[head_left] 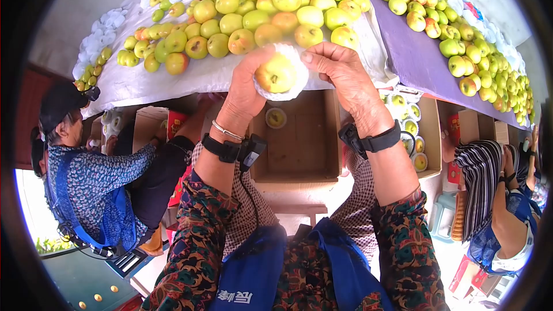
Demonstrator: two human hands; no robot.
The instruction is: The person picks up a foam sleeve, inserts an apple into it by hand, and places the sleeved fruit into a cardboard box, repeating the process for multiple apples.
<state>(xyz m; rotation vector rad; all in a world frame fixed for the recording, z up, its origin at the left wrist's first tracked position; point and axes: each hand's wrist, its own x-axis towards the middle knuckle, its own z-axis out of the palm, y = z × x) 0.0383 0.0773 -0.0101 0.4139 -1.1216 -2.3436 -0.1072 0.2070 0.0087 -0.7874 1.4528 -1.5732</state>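
My left hand [252,79] is wrapped round a yellow-green apple [278,73] that sits in a white foam net. At the net's right side, my right hand [337,66] has thumb and forefinger pinched together at the net's edge. Below both hands stands an open cardboard box [299,138] with one netted apple [276,118] in its upper left corner. Loose apples [230,23] are heaped on the white-covered table just beyond my hands.
A box of netted apples [420,161] stands at the right. More apples lie on a purple cloth [397,40]. White foam nets [103,31] are piled at the far left. One person [92,167] sits at the left, another [501,196] at the right.
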